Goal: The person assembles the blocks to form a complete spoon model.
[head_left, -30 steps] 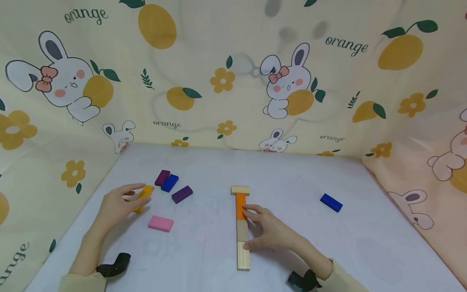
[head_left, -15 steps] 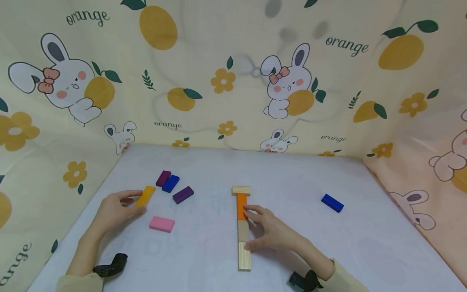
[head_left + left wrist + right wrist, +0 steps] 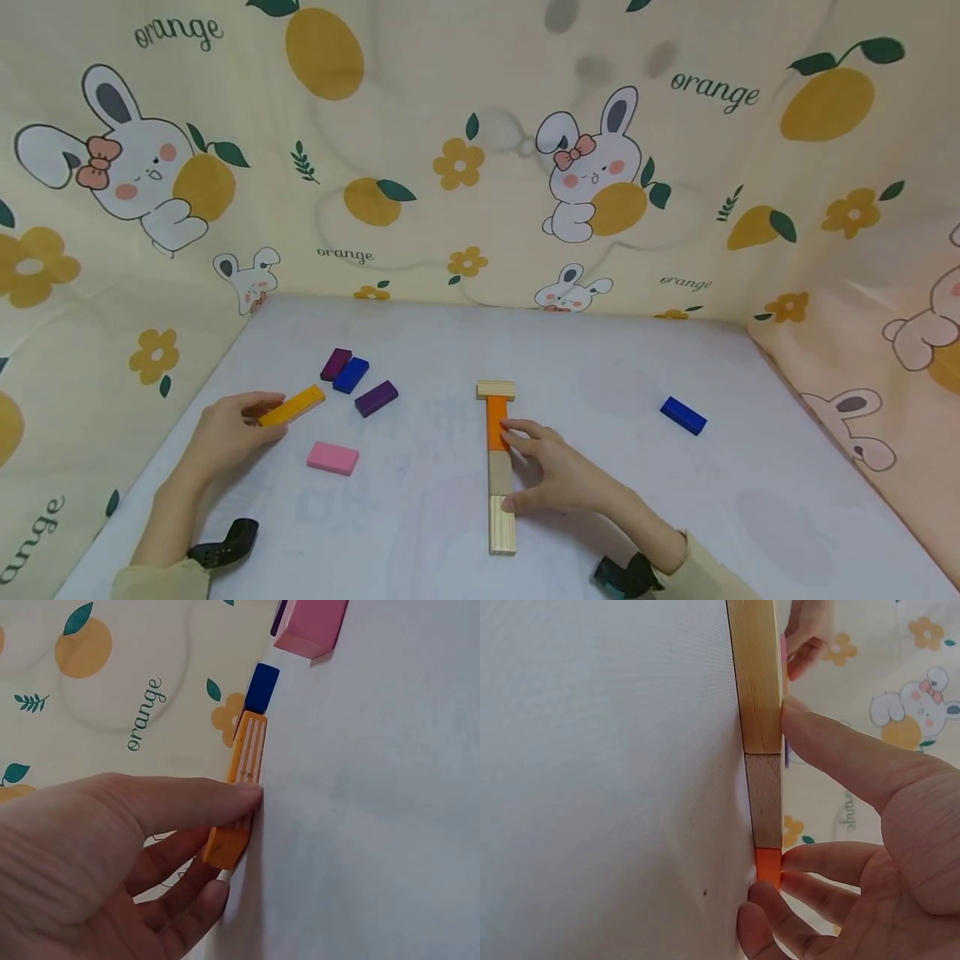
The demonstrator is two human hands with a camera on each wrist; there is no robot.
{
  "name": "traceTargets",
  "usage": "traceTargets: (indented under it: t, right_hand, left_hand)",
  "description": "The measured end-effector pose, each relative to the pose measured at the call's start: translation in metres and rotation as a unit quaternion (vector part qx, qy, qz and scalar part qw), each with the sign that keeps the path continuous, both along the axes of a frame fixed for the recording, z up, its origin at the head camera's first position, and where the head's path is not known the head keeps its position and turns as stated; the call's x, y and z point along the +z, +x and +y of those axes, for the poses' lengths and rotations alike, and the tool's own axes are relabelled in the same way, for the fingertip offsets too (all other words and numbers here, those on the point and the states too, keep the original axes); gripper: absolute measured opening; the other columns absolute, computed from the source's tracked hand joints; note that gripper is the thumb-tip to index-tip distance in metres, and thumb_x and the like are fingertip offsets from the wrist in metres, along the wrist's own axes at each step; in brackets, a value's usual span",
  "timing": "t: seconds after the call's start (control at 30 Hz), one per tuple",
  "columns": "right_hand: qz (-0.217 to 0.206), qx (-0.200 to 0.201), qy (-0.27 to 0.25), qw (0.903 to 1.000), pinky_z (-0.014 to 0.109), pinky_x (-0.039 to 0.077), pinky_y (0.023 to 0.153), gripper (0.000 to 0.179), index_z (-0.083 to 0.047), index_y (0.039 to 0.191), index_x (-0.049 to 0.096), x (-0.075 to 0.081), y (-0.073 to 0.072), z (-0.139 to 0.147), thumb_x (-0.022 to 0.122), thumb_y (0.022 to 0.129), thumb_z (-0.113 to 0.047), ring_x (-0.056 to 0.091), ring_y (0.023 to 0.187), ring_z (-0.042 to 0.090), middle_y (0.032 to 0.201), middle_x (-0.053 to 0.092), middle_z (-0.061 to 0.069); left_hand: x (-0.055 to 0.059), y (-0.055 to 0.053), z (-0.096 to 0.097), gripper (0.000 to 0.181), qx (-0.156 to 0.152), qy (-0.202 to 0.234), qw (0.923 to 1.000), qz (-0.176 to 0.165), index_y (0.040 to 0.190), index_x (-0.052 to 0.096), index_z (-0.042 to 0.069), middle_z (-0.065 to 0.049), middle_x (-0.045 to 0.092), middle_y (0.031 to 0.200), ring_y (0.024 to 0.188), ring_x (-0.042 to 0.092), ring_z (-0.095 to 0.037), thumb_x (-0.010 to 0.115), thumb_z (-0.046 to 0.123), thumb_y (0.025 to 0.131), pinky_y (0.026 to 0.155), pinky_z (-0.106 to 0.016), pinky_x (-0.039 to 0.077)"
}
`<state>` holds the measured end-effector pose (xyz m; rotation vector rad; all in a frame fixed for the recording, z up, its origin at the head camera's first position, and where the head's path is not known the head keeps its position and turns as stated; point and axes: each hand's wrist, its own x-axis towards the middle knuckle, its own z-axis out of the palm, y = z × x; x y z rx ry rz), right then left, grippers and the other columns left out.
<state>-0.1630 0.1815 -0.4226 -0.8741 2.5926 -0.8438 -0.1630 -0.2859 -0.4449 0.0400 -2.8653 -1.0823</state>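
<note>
Two tan fabric sleeves (image 3: 161, 581) enter at the lower edge of the frame, each wrist bearing a curved black device (image 3: 225, 543). At lower centre lies a pale wooden block (image 3: 502, 527), oblong, with striped grain on its top. Against its far end sits a plainer tan wooden block (image 3: 500, 472), followed by a smooth orange block (image 3: 496, 423); a crosswise pale wooden block (image 3: 495, 390) caps the column. Right hand (image 3: 558, 477): grasps nothing, fingers spread along the column's right side, thumb at the nearest block, fingertips at the orange one. Left of centre, a matte pink oblong block (image 3: 332, 458) lies flat.

Left hand (image 3: 227, 431): pinches the near end of a yellow-orange wooden block (image 3: 294, 406), free end towards the upper right; the left wrist view shows ribbed grain along one face. At frame right, a glossy blue block (image 3: 683, 416). Beyond the held piece: a dark purple block (image 3: 377, 399), a small blue block (image 3: 350, 376) and, just beside it, a maroon block (image 3: 335, 365). Supporting surface (image 3: 420, 517): white, faintly mottled. Rearmost, a creased cream backdrop (image 3: 420, 83) printed with rabbits and oranges.
</note>
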Motion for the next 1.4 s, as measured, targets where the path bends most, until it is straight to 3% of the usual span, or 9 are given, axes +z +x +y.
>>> traceTargets:
  t: [0.43, 0.6, 0.8, 0.97, 1.13, 1.23, 1.4]
  right_hand:
    - [0.001, -0.001, 0.008, 1.0000, 0.058, 0.031, 0.106, 0.095, -0.005, 0.148, 0.044, -0.003, 0.001, 0.003, 0.083, 0.074, -0.051, 0.028, 0.138, 0.037, 0.156, 0.029, 0.009]
    - [0.006, -0.001, 0.004, 1.0000, 0.058, 0.031, 0.106, 0.095, -0.005, 0.148, 0.043, -0.004, 0.002, 0.004, 0.082, 0.074, -0.051, 0.029, 0.138, 0.037, 0.156, 0.029, 0.010]
    - [0.002, -0.005, 0.003, 1.0000, 0.058, 0.031, 0.106, 0.095, -0.004, 0.148, 0.043, -0.004, 0.004, 0.005, 0.082, 0.075, -0.050, 0.028, 0.138, 0.037, 0.156, 0.029, 0.010]
    - [0.006, -0.002, 0.001, 1.0000, 0.058, 0.031, 0.106, 0.094, -0.005, 0.148, 0.043, -0.003, 0.003, 0.004, 0.083, 0.075, -0.050, 0.028, 0.138, 0.037, 0.156, 0.029, 0.011]
    - [0.005, -0.004, 0.008, 0.9999, 0.056, 0.031, 0.107, 0.095, -0.007, 0.149, 0.042, -0.004, 0.001, 0.003, 0.082, 0.075, -0.051, 0.028, 0.139, 0.034, 0.157, 0.028, 0.008]
    - [0.007, -0.001, 0.011, 0.9999, 0.056, 0.031, 0.107, 0.095, -0.007, 0.149, 0.042, -0.003, 0.000, 0.003, 0.082, 0.075, -0.052, 0.028, 0.139, 0.034, 0.157, 0.028, 0.008]
    - [0.009, 0.006, 0.010, 0.9999, 0.058, 0.031, 0.106, 0.095, -0.008, 0.149, 0.042, -0.002, -0.002, 0.001, 0.081, 0.076, -0.052, 0.029, 0.138, 0.036, 0.156, 0.029, 0.009]
  left_hand:
    - [-0.001, 0.000, -0.001, 0.045, -0.015, 0.013, 0.9997, -0.010, 0.126, 0.064, -0.003, -0.023, 0.063, 0.122, 0.106, 0.057, -0.038, 0.076, 0.017, 0.087, 0.091, -0.055, 0.048]
    - [0.008, 0.001, 0.004, 0.048, -0.016, 0.027, 0.9993, -0.021, 0.128, 0.063, -0.002, -0.023, 0.062, 0.124, 0.108, 0.056, -0.039, 0.076, 0.021, 0.088, 0.091, -0.053, 0.049]
    - [0.028, -0.006, 0.034, 0.043, -0.058, 0.071, 0.9957, -0.003, 0.129, 0.064, 0.003, -0.016, 0.065, 0.122, 0.104, 0.058, -0.031, 0.074, 0.019, 0.090, 0.085, -0.038, 0.054]
    - [0.040, -0.025, 0.086, 0.041, -0.110, 0.105, 0.9883, 0.012, 0.126, 0.068, 0.010, -0.007, 0.065, 0.120, 0.101, 0.058, -0.024, 0.077, 0.021, 0.088, 0.083, -0.032, 0.053]
    - [0.038, -0.058, 0.136, 0.038, -0.181, 0.128, 0.9746, 0.028, 0.122, 0.070, 0.009, -0.001, 0.068, 0.116, 0.102, 0.060, -0.021, 0.078, 0.017, 0.086, 0.085, -0.035, 0.053]
    - [0.032, -0.078, 0.158, 0.038, -0.197, 0.126, 0.9719, 0.026, 0.124, 0.069, 0.007, -0.001, 0.068, 0.117, 0.104, 0.059, -0.020, 0.077, 0.015, 0.088, 0.087, -0.036, 0.052]
    - [0.022, -0.103, 0.184, 0.037, -0.190, 0.128, 0.9734, 0.011, 0.125, 0.067, 0.004, -0.002, 0.067, 0.117, 0.107, 0.058, -0.020, 0.075, 0.011, 0.089, 0.091, -0.036, 0.050]
